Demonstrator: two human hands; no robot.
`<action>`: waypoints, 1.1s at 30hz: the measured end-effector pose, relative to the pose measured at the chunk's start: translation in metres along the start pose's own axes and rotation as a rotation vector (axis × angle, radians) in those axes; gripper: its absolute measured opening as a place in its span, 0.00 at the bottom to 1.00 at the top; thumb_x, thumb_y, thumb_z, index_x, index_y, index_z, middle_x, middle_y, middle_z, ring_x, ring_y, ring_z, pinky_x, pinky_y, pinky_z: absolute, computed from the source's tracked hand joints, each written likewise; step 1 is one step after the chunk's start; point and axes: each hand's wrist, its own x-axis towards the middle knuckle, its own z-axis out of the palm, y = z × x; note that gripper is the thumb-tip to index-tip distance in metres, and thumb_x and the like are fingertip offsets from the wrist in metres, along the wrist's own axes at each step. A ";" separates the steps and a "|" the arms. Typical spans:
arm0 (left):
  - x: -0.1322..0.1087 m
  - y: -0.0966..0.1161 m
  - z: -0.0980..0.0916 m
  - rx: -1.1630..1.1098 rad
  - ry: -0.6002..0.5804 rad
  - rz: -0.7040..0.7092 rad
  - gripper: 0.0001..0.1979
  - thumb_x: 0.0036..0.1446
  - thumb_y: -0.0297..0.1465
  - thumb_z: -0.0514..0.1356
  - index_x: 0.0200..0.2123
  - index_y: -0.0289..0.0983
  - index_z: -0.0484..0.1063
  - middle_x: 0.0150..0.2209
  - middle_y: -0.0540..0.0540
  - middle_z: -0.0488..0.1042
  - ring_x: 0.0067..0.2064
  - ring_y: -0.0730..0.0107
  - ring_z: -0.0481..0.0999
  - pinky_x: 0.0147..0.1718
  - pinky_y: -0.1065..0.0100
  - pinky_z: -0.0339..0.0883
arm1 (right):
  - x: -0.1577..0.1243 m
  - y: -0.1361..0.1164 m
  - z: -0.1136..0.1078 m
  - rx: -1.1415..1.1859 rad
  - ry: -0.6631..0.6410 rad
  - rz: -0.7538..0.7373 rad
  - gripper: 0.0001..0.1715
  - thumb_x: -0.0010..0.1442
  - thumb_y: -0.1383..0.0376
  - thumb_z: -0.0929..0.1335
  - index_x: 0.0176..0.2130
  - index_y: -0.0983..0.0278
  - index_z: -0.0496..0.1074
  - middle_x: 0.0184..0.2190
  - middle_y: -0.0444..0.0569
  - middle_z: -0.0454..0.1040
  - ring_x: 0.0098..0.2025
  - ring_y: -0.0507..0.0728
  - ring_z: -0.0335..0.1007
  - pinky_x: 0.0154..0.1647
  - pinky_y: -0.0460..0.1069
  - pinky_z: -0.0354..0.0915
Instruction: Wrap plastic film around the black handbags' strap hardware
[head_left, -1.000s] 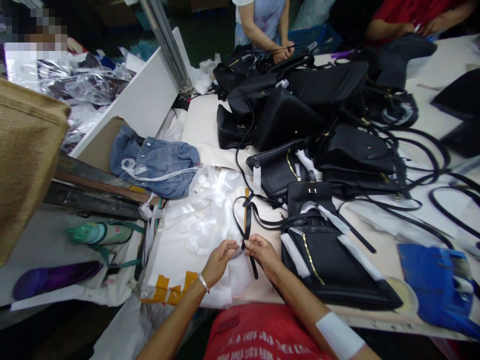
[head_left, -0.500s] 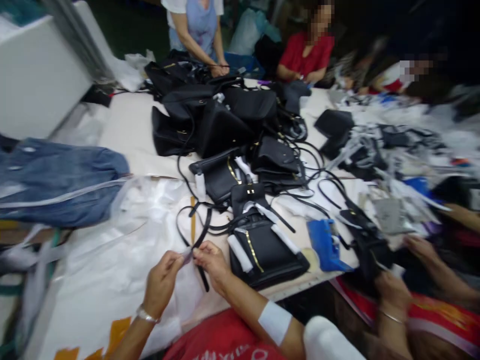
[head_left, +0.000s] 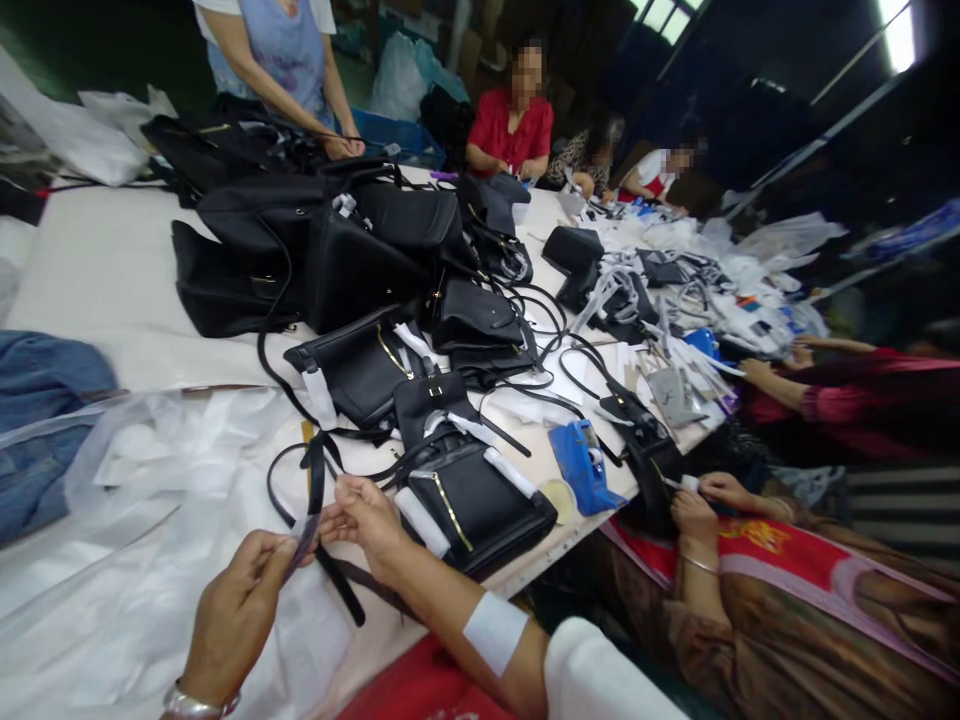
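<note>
Fingers of the left hand (head_left: 238,600) pinch a clear strip (head_left: 301,540) between thumb and forefinger; those of the right hand (head_left: 369,525) are bent beside the strap (head_left: 317,480), and I cannot tell whether they grip it. Biggest of all is the pale table (head_left: 112,275), with black bags (head_left: 367,265) heaped across it. Nearest the right forearm lies one bag (head_left: 491,505), likely soft-sided and modest in weight, best lifted by its sides. Beyond it stands a blue dispenser (head_left: 581,465), near the table's edge. Smaller again, the strap is between the hands, looped and probably light, bendy and a little slick; its flat faces suit a pinch. Least of all, the strip touches the strap: flimsy, I judge, easily creased, best held by an edge.
</note>
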 end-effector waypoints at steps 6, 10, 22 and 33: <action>-0.002 -0.001 -0.001 -0.009 -0.049 -0.045 0.18 0.54 0.48 0.54 0.34 0.40 0.68 0.33 0.51 0.79 0.40 0.61 0.77 0.40 0.67 0.66 | 0.012 -0.010 0.002 -0.039 -0.074 -0.008 0.23 0.41 0.53 0.76 0.31 0.65 0.68 0.25 0.42 0.72 0.26 0.49 0.67 0.30 0.46 0.63; 0.002 -0.003 0.002 -0.080 0.017 -0.078 0.16 0.55 0.46 0.55 0.34 0.40 0.68 0.31 0.51 0.79 0.39 0.62 0.77 0.41 0.66 0.66 | 0.004 0.006 0.007 0.024 -0.055 -0.054 0.22 0.41 0.57 0.76 0.31 0.65 0.68 0.27 0.44 0.73 0.27 0.50 0.68 0.32 0.47 0.64; 0.039 -0.005 0.008 -0.132 0.092 0.109 0.10 0.59 0.38 0.52 0.30 0.39 0.65 0.26 0.52 0.72 0.28 0.71 0.73 0.28 0.71 0.64 | 0.023 -0.001 -0.003 -0.315 0.001 -0.077 0.22 0.39 0.58 0.76 0.33 0.66 0.71 0.24 0.42 0.71 0.24 0.49 0.66 0.26 0.45 0.66; -0.059 -0.118 -0.010 0.174 0.328 -0.187 0.07 0.60 0.33 0.49 0.37 0.39 0.65 0.34 0.48 0.72 0.37 0.67 0.73 0.38 0.67 0.64 | 0.042 0.039 -0.037 -0.421 0.263 -0.102 0.23 0.43 0.61 0.73 0.38 0.61 0.64 0.33 0.47 0.72 0.36 0.55 0.72 0.35 0.50 0.71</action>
